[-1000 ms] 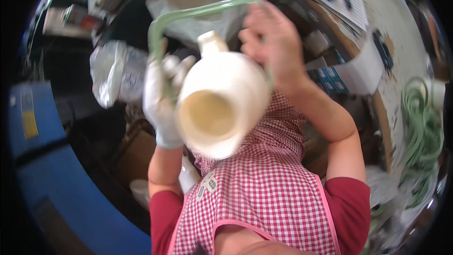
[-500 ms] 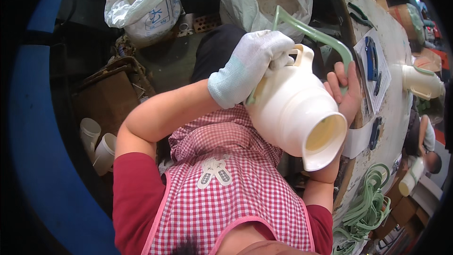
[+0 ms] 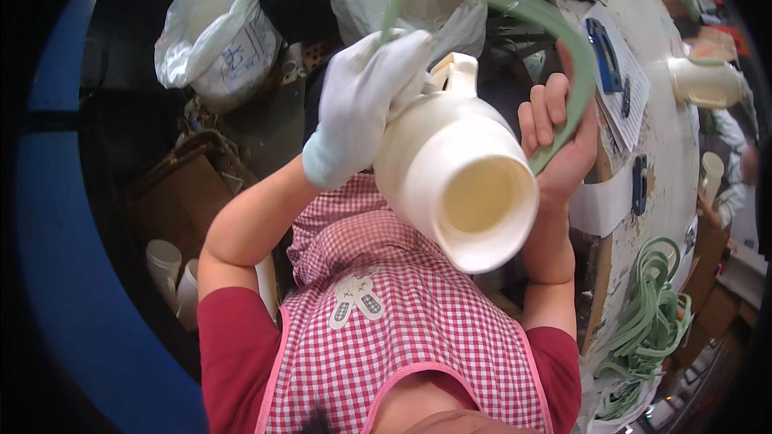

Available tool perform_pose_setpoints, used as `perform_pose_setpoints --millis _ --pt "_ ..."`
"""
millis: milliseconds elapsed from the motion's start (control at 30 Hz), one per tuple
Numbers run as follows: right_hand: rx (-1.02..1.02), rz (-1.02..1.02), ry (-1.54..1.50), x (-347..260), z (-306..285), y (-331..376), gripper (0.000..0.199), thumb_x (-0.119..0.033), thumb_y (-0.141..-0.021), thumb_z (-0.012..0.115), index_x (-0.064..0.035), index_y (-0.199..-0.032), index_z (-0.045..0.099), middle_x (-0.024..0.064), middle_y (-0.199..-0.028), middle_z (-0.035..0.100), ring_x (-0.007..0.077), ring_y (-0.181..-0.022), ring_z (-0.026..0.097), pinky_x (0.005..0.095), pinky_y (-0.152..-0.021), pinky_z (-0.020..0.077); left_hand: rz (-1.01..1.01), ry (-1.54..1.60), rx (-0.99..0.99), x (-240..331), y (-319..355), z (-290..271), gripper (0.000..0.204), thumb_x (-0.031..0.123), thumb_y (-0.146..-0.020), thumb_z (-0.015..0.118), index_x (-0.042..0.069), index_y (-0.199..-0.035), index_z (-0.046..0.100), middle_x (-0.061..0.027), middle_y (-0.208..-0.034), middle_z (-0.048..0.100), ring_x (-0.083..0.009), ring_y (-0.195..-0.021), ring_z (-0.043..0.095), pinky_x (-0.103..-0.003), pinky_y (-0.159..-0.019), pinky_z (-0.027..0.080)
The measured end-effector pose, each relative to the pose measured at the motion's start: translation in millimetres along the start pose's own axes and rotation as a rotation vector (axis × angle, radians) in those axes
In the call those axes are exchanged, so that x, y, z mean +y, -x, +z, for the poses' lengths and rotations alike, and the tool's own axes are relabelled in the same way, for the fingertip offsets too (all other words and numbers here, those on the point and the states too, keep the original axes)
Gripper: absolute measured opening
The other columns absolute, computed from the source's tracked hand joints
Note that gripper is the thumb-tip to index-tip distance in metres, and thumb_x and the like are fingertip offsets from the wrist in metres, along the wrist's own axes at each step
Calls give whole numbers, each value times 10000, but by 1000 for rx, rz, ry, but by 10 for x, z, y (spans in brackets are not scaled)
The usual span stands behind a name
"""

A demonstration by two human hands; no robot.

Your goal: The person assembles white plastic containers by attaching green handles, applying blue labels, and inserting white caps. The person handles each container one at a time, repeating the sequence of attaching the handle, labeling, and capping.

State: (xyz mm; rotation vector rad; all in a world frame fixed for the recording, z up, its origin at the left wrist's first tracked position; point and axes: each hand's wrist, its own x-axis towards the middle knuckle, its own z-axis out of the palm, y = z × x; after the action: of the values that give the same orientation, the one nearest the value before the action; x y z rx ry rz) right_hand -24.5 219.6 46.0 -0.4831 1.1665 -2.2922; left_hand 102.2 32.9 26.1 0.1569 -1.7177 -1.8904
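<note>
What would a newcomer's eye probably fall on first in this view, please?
Probably the cream jug in the middle, its open mouth turned toward the camera. Next comes the green handle arching above it, with the white-gloved left hand at the jug's left side and the bare right hand around the handle's right end. A tangled heap of green strips stands out at lower right.

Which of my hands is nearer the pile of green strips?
Right: the right hand is up-left of the green pile; the left hand, at the jug, is farther left.
</note>
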Motion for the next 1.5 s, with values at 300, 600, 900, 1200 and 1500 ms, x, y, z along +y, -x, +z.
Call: perform_pose_setpoints --millis 300,600,900,1200,1500 --pt "-69 58 -118 87 -212 -109 438 -191 -1131 443 48 -1498 460 9 -836 503 89 -672 471 263 -629 452 90 95 -89 133 61 -59 312 237 -1093 527 9 -904 622 14 -762 580 -53 -698 519 -247 -684 495" --pt "-297 102 273 279 -456 -545 586 -595 -1058 552 -110 -729 550 -28 -686 526 98 -622 490 279 -594 400 612 -549 -5 674 -441 -592 547 415 -1042 454 -54 -1303 562 -219 -1233 608 -331 -1137 595 -477 -1029 449" --pt "400 -917 283 -2584 -2571 -57 145 -186 -1012 746 -125 -1005 615 -8 -770 587 91 -755 597 291 -754 509 -297 -1173 319 -1111 1666 -3129 462 251 -1137 475 -125 -1391 565 -311 -1414 596 -382 -1292 596 -439 -1130 448" --pt "1647 -673 1859 -3590 -4765 -552 678 -384 -819 880 105 -1225 644 193 -1113 698 282 -1037 691 388 -1026 508 -1448 -1320 -84 -1979 4745 -3261 588 271 -952 665 -68 -1422 566 -289 -1446 583 -422 -1313 588 -471 -1099 490" --pt "92 799 896 -1907 -2349 1223 393 -432 -990 706 -42 -963 741 77 -885 761 162 -805 735 312 -723 576 -1570 -807 31 -2216 4334 -2999 503 216 -905 743 -51 -1320 641 -249 -1329 658 -363 -1195 650 -431 -1030 528"
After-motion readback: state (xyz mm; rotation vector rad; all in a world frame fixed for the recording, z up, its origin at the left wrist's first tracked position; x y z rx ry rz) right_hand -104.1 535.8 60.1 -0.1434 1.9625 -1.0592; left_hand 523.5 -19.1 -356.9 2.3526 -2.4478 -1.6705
